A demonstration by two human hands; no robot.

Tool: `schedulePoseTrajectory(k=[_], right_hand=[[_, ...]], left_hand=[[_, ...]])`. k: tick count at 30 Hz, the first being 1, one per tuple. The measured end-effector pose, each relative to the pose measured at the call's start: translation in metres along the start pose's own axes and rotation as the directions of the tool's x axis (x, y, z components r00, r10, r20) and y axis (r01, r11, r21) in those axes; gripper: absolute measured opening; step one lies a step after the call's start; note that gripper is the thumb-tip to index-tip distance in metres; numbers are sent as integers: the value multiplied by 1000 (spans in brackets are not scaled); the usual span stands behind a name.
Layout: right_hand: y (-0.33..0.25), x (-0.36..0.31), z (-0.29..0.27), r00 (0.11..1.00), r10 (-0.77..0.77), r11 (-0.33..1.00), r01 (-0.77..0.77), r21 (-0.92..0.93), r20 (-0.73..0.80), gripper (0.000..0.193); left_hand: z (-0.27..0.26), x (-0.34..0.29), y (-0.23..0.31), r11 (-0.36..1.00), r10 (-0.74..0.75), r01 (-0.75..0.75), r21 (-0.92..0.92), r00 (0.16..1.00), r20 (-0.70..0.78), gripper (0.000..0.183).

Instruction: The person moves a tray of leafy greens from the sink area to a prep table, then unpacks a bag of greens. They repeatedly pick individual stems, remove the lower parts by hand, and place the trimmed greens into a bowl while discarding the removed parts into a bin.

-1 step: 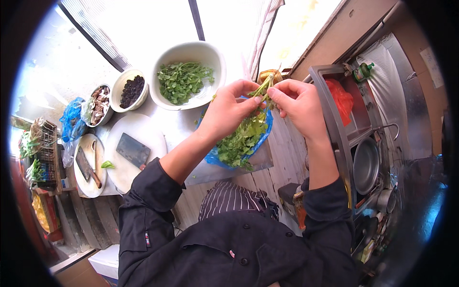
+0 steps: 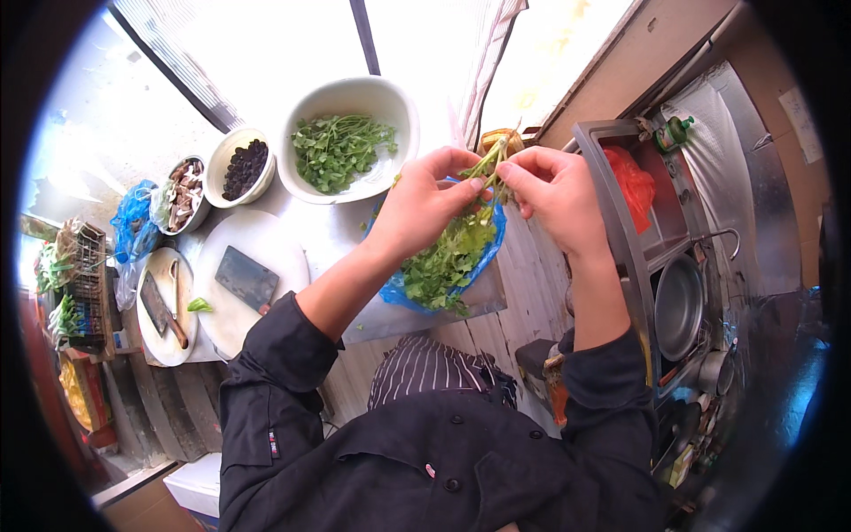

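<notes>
Both my hands are raised above the right end of the table, pinching the same cilantro stems (image 2: 487, 165). My left hand (image 2: 430, 199) grips them between thumb and fingers. Close beside it, my right hand (image 2: 560, 191) pinches the upper ends, fingertips curled in. Below the hands sits a blue plastic bag (image 2: 396, 290), opened out, with more leafy cilantro (image 2: 441, 264) in it; my left hand covers part of that pile. Past my left hand, a large white bowl (image 2: 403, 111) holds loose cilantro sprigs (image 2: 341, 151).
Left on the table are two round cutting boards (image 2: 213, 328) with cleavers (image 2: 246, 279), a bowl of dark pieces (image 2: 245, 170), a bowl of sliced pieces (image 2: 185, 197) and a blue bag (image 2: 135, 220). At right stands a sink (image 2: 612, 208) with a red bag (image 2: 630, 188) and a metal pan (image 2: 679, 306).
My right hand has shifted very slightly at the stems. Everything else looks the same.
</notes>
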State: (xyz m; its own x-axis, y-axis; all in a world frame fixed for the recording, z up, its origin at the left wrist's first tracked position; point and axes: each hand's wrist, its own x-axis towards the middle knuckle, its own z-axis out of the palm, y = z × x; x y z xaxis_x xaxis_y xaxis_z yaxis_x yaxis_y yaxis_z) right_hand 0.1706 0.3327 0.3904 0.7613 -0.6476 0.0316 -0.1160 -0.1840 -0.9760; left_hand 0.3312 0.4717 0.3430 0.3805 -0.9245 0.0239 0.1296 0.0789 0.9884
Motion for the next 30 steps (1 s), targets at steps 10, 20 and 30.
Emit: schedulePoseTrajectory(k=[10, 20, 30], right_hand=[[3, 0, -48, 913, 225, 715, -393, 578, 342, 21], [42, -140, -177, 977, 156, 924, -92, 371, -146, 19], [237, -405, -301, 589, 511, 753, -659, -6, -626, 17]], left_hand=[[-12, 9, -20, 992, -91, 83, 100, 992, 84, 32], [41, 27, -35, 815, -299, 392, -426, 915, 270, 23], [173, 50, -62, 733, -356, 549, -401, 813, 461, 29]])
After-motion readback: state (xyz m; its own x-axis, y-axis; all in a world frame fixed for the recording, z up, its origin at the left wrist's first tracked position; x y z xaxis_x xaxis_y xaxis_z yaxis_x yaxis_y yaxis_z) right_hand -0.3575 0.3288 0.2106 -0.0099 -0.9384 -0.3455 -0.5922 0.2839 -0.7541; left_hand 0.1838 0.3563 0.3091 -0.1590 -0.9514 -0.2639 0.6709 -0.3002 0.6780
